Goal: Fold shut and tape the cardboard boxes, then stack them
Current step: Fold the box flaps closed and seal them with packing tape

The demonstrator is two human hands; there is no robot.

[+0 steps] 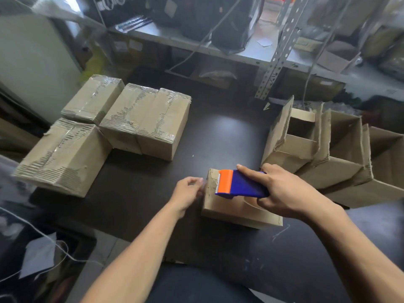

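Head view: dark counter (218, 132) with corrugated cardboard boxes.
Closed box (231, 206): near centre, flaps folded down, contents hidden.
Tape dispenser (240, 184): blue plastic body, orange toothed head, over the box top.
Right hand (282, 189): fingers wrapped round the dispenser.
Left hand (189, 191): fingers curled at the box's left edge; grip unclear.
Taped boxes (122, 119): four, left, glossy tape.
Open boxes (323, 149): right, flaps upright, interiors shadowed.

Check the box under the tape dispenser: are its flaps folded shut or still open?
Shut. The box shows a flat closed top, with the tape dispenser gripped in the right hand lying across it.
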